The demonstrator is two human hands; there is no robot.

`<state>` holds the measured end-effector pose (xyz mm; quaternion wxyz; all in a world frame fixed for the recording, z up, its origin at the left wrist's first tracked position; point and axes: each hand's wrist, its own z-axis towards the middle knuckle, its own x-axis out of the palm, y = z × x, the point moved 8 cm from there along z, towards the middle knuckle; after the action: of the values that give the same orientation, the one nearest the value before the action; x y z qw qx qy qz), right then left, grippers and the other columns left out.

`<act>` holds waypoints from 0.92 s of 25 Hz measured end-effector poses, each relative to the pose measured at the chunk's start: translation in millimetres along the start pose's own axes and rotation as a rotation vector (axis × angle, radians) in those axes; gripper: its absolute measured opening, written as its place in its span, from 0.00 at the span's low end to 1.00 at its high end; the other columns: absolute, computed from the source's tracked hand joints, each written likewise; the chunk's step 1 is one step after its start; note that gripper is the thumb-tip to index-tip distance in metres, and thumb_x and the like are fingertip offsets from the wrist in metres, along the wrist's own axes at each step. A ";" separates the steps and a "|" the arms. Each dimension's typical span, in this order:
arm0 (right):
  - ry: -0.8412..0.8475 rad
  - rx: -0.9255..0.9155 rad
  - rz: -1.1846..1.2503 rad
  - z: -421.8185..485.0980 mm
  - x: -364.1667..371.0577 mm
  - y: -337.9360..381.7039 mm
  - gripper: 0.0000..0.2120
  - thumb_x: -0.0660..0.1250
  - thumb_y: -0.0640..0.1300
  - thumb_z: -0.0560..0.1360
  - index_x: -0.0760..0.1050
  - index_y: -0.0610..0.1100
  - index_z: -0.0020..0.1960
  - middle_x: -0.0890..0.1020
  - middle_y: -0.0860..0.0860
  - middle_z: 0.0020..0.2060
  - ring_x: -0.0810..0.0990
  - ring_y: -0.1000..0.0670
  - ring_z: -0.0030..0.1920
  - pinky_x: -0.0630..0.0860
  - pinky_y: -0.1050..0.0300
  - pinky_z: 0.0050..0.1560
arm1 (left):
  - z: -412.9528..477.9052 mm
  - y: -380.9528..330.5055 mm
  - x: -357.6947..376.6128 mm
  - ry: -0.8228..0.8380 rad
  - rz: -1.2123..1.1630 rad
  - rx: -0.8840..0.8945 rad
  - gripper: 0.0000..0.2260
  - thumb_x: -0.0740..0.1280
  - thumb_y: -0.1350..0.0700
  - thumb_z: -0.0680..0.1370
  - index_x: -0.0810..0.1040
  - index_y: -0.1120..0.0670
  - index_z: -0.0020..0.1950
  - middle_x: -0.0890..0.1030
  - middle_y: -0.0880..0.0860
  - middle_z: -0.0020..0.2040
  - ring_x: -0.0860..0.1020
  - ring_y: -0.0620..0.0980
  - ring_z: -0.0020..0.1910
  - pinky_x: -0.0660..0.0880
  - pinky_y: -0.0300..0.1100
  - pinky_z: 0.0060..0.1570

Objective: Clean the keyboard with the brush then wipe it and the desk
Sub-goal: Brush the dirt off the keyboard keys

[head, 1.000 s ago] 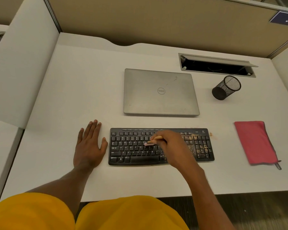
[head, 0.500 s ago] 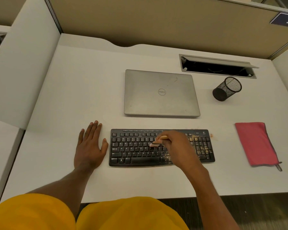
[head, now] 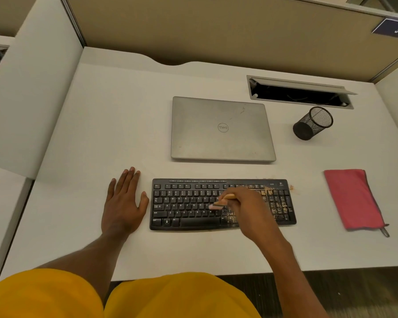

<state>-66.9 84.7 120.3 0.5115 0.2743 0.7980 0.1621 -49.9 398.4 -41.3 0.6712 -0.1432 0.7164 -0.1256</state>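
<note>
A black keyboard [head: 189,204] lies near the front of the white desk [head: 106,125]. Brown crumbs cover its right keys and number pad. My right hand [head: 247,208] grips a small wooden-handled brush [head: 223,201], whose pale bristles touch the keys right of the middle. My left hand [head: 124,203] lies flat on the desk, fingers straight, just left of the keyboard. A folded red cloth [head: 352,198] rests on the desk to the right of the keyboard.
A closed silver laptop [head: 222,129] sits behind the keyboard. A black mesh pen cup [head: 313,123] stands to its right, in front of an open cable hatch [head: 299,92]. Partition walls close the desk at left and back. A few crumbs [head: 292,187] lie beside the keyboard's top right corner.
My right hand has swept the brush rightward across the keys, from the middle towards the crumb-covered side. My left hand has stayed flat in place.
</note>
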 end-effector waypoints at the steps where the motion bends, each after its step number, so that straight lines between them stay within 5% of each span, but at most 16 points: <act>1: 0.035 -0.011 0.028 -2.4 10.2 2.5 0.10 0.62 0.42 0.82 0.81 0.50 0.56 0.81 0.53 0.53 0.77 0.56 0.49 0.74 0.58 0.50 | -0.2 0.0 -0.1 0.000 0.000 0.000 0.33 0.49 0.39 0.84 0.52 0.50 0.87 0.51 0.49 0.87 0.45 0.45 0.85 0.45 0.52 0.84; 4: 0.034 0.004 -0.006 -2.8 14.9 3.7 0.10 0.62 0.41 0.82 0.81 0.49 0.56 0.82 0.50 0.55 0.79 0.50 0.53 0.76 0.51 0.55 | -0.6 -0.9 0.0 -0.002 -0.004 0.000 0.33 0.49 0.39 0.83 0.52 0.50 0.87 0.52 0.49 0.87 0.45 0.45 0.85 0.46 0.53 0.84; 9: 0.129 0.186 -0.005 5.5 7.5 -19.4 0.11 0.62 0.38 0.81 0.79 0.41 0.61 0.81 0.44 0.59 0.79 0.48 0.53 0.74 0.59 0.51 | -0.3 -1.2 -1.1 -0.009 -0.008 0.004 0.33 0.49 0.39 0.83 0.53 0.51 0.87 0.52 0.50 0.87 0.46 0.46 0.85 0.47 0.54 0.84; 12: 0.083 0.098 -0.047 5.8 7.0 -6.7 0.11 0.61 0.38 0.82 0.80 0.41 0.60 0.82 0.40 0.57 0.81 0.45 0.57 0.75 0.68 0.46 | -0.7 -1.5 -1.2 -0.013 -0.011 0.011 0.33 0.49 0.40 0.83 0.53 0.50 0.87 0.52 0.49 0.87 0.46 0.45 0.85 0.47 0.54 0.84; 17: 0.042 -0.005 -0.068 -2.3 10.2 5.6 0.10 0.62 0.41 0.82 0.81 0.48 0.59 0.81 0.50 0.58 0.78 0.49 0.57 0.74 0.56 0.56 | -0.1 -1.8 -1.2 -0.008 -0.012 0.004 0.32 0.50 0.40 0.83 0.53 0.50 0.87 0.52 0.49 0.87 0.45 0.44 0.85 0.46 0.53 0.84; 23: 0.005 0.101 -0.048 -1.4 -15.7 -12.4 0.11 0.60 0.39 0.83 0.79 0.42 0.61 0.80 0.47 0.57 0.79 0.48 0.57 0.70 0.74 0.41 | -0.6 -1.7 -2.0 -0.009 -0.010 0.008 0.33 0.50 0.41 0.83 0.53 0.51 0.87 0.52 0.50 0.87 0.46 0.45 0.85 0.46 0.53 0.84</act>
<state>-66.4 65.4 125.7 0.4988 0.2803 0.8127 0.1099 -50.3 397.6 -38.8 0.6743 -0.1445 0.7122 -0.1311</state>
